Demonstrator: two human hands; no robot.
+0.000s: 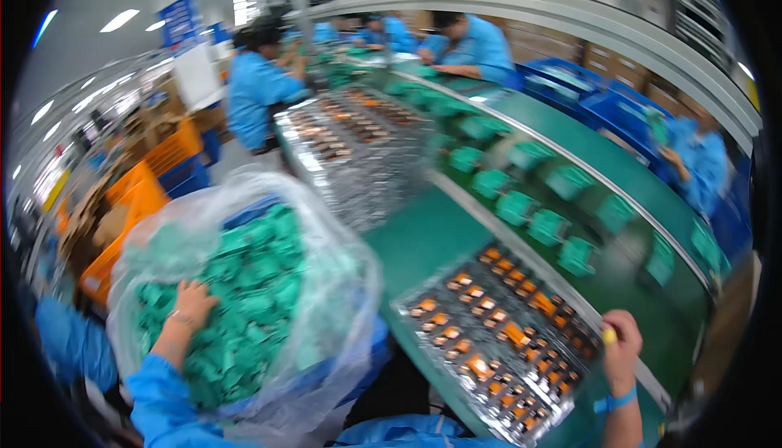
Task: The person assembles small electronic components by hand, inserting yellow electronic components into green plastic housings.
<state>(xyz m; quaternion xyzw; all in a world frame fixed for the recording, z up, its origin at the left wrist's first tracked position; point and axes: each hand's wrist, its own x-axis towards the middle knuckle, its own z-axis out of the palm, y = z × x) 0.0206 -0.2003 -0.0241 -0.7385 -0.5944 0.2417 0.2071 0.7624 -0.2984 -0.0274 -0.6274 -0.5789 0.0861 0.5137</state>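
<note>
My left hand (194, 305) reaches into a clear plastic bag lining a bin, its fingers spread on a heap of green plastic parts (257, 285). I see no part lifted in it. My right hand (623, 342), with a blue band (615, 401) at the wrist, is over the bench beside the right edge of a silver tray (444, 350). Its fingers are curled, with a small yellow spot (609, 336) at their tips; blur hides what that is. Rows of small orange-and-black parts (489, 315) sit in the tray's pockets.
A stack of silver trays (358, 171) stands beyond the bag (350, 265). Green housings (546, 226) lie in rows on a green conveyor (643, 318) behind a metal rail. Orange crates (122, 228) stand at left. Co-workers in blue (481, 45) sit farther along the line.
</note>
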